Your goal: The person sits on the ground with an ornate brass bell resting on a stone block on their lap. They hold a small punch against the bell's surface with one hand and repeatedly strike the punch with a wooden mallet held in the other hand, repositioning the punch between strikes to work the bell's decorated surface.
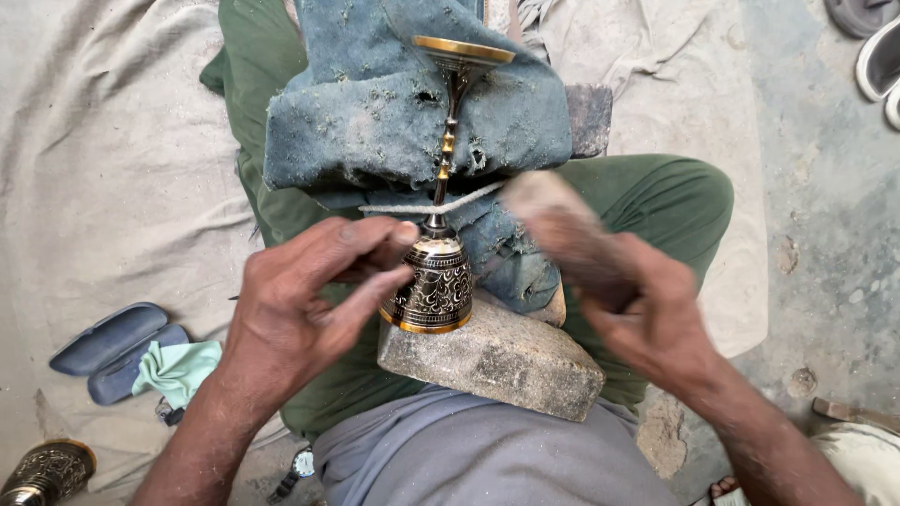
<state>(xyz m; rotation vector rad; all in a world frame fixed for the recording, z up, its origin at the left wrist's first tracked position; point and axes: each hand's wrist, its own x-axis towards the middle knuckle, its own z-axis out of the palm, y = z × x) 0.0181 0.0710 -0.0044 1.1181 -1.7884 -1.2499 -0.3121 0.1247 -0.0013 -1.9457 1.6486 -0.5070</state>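
A brass goblet-shaped piece (pixel 439 281) with black engraved patterns lies on its side across a stone block (pixel 497 361) on my lap. Its thin stem runs up over a dusty blue-grey cloth (pixel 375 122) to a round foot at the top. A white cord (pixel 412 208) crosses the stem. My left hand (pixel 309 300) steadies the engraved cup, thumb and fingers touching its side. My right hand (pixel 637 309) grips a blurred wooden mallet (pixel 553 220) raised just right of the cup.
A dark blue spectacle case (pixel 108 351) and a pale green cloth (pixel 178 367) lie on the tan sheet at left. Another engraved brass piece (pixel 47 471) sits at the bottom left corner. Sandals (pixel 877 56) lie on the concrete floor at the upper right.
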